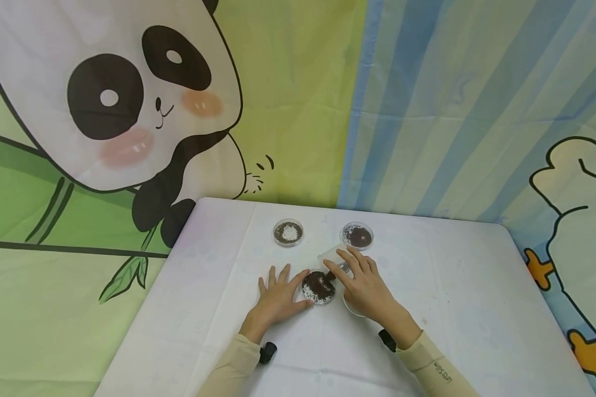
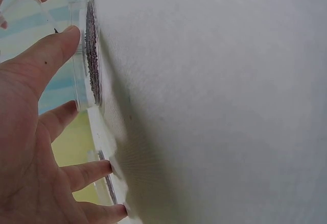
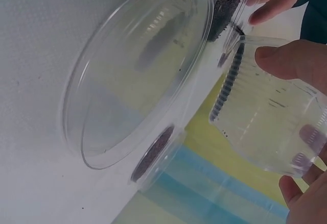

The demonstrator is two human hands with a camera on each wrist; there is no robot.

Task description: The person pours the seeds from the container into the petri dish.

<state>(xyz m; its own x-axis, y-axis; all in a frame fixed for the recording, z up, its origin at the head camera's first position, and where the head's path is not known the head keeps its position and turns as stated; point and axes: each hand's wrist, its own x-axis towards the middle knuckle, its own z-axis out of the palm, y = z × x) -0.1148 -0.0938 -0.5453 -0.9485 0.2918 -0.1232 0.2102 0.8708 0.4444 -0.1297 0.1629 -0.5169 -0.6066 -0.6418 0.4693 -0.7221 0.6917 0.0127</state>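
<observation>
My left hand point(image 1: 277, 300) lies spread on the white cloth, its thumb and index finger pinching opposite sides of a clear petri dish point(image 1: 319, 289). Dark grains cover much of that dish, with white bits along its near edge. In my right hand point(image 1: 371, 286) is a clear plastic container point(image 3: 265, 106), held between thumb and fingers. It tilts toward the dish, and dark material point(image 1: 330, 275) shows at its low end. Under the right hand, a transparent round lid point(image 3: 127, 91) lies on the cloth, largely hidden in the head view.
Two more petri dishes stand farther back: the left dish point(image 1: 288, 232) has a white heap amid dark grains, the right dish point(image 1: 357, 236) mostly dark grains with white at one side. A panda-printed curtain point(image 1: 288, 99) hangs behind the table point(image 1: 457, 298).
</observation>
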